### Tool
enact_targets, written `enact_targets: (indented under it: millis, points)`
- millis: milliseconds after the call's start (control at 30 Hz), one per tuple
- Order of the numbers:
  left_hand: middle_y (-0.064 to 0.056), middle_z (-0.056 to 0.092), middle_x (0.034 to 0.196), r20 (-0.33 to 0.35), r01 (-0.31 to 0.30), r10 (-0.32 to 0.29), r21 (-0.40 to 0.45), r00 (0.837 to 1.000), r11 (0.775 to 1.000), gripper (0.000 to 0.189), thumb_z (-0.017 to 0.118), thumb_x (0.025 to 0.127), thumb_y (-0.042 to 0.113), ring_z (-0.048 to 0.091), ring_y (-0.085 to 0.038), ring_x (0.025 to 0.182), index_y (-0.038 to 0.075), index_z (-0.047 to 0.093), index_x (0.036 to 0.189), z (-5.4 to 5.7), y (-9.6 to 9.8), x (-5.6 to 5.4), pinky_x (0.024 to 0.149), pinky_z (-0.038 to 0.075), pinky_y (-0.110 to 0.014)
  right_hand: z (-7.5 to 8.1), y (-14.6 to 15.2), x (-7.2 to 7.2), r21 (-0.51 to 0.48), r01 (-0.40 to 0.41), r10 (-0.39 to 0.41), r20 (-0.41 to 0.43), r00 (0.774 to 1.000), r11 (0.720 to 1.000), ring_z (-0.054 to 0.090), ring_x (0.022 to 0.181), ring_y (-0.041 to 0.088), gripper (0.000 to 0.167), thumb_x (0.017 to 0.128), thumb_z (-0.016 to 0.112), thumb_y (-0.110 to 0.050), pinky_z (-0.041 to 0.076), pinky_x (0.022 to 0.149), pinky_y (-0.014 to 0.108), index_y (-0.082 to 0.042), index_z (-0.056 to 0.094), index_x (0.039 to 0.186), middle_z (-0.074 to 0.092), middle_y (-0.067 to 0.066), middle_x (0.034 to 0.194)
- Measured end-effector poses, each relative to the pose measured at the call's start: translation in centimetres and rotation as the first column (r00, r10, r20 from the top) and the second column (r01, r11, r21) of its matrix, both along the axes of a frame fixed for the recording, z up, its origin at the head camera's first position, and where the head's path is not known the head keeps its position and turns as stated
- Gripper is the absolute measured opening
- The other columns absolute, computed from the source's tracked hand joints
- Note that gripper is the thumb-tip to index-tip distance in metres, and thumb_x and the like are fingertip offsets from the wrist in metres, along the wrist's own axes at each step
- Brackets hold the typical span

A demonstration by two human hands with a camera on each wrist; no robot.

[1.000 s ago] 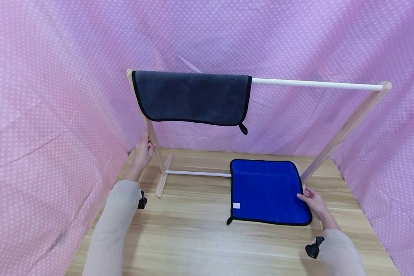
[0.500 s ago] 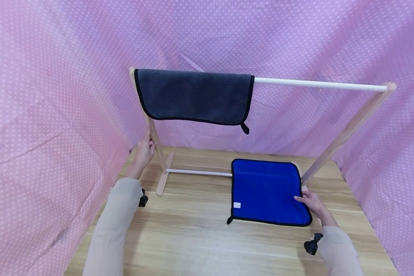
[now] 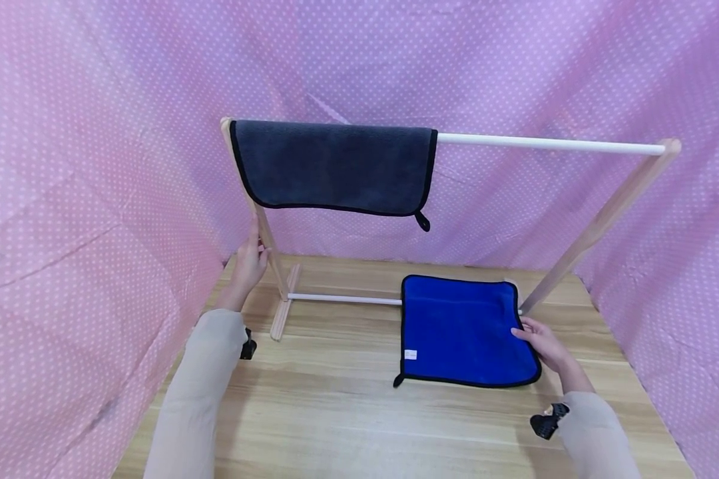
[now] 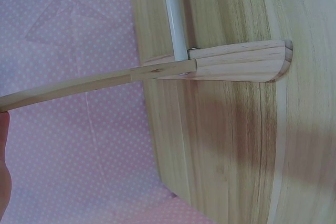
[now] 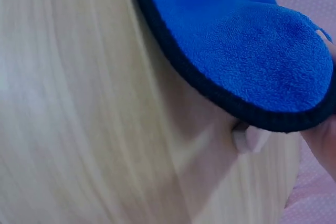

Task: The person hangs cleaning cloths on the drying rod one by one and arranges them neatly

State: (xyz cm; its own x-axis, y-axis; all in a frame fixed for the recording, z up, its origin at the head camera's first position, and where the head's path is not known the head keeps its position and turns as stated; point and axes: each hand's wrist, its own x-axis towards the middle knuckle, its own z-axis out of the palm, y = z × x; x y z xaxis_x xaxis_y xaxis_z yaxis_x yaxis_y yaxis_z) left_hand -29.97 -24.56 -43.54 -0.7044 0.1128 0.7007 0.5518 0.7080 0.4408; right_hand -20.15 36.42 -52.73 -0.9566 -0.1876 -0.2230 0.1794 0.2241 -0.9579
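Right grip [image 3: 542, 342] pinches the right edge of the blue cloth [image 3: 455, 326], thumb on its upper face. That cloth spreads over the right half of the counter [image 3: 359, 412], below the top rail [image 3: 545, 143], and hides most of the right stretch of the lower rail [image 3: 341, 299]. From the head view it looks somewhat wider than deep, its long axis running left to right, roughly along that rail. Its hanging loop [image 3: 398, 380] sits at the near left corner and points towards the person; a white label [image 3: 410, 354] lies just above, by the left border. On the held side the cloth's rounded corner stands clear of the counter, as the right wrist view shows. Left grip [image 3: 250, 263] touches the left upright [image 3: 278, 276], one finger straight along it; whether the others close round the wood I cannot tell. Above, a grey cloth [image 3: 335, 169] hangs over the left part of the top rail, long axis along it, its corner tab [image 3: 422, 221] pointing down and rightward.
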Motion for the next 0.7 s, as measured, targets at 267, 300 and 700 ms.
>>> enact_targets:
  millis: [267, 300, 700]
  points:
    - [-0.039, 0.052, 0.096, -0.006, -0.014, 0.014, -0.022, 1.0, 1.0, 0.092, 0.057, 0.081, -0.013, 0.056, -0.049, 0.084, 0.022, 0.005, 0.148, 0.0, 0.0, -0.1, 0.072, 0.05, -0.053, 2.4, -1.2, -0.4, 0.137, -0.025, 0.031, -0.044, 0.999, 0.99, 0.044, 0.086, -0.016, 0.064, 0.094, 0.049, -0.015, 0.043, 0.076, 0.01, 0.021, 0.015, 0.134, 0.022, 0.041, 0.135]
    - [-0.039, 0.052, 0.096, -0.01, -0.013, 0.012, -0.022, 1.0, 1.0, 0.092, 0.057, 0.081, -0.013, 0.056, -0.049, 0.084, 0.022, 0.005, 0.148, -0.1, 0.0, -0.1, 0.072, 0.05, -0.053, 2.7, -1.3, -0.4, 0.14, -0.026, 0.032, -0.044, 0.998, 0.99, 0.045, 0.086, -0.015, 0.063, 0.094, 0.049, -0.015, 0.043, 0.076, 0.011, 0.021, 0.016, 0.134, 0.023, 0.04, 0.135]
    - [-0.039, 0.049, 0.106, -0.002, 0.011, -0.011, 0.011, 1.0, 1.0, 0.09, 0.054, 0.081, -0.016, 0.056, -0.051, 0.088, 0.019, 0.005, 0.148, 0.1, 0.1, 0.0, 0.071, 0.051, -0.053, 6.7, -3.5, -0.4, -0.068, -0.1, 0.08, -0.25, 0.965, 0.993, 0.058, 0.084, -0.004, 0.038, 0.091, 0.051, -0.002, 0.048, 0.07, 0.012, -0.035, 0.059, 0.109, 0.059, -0.024, 0.098]
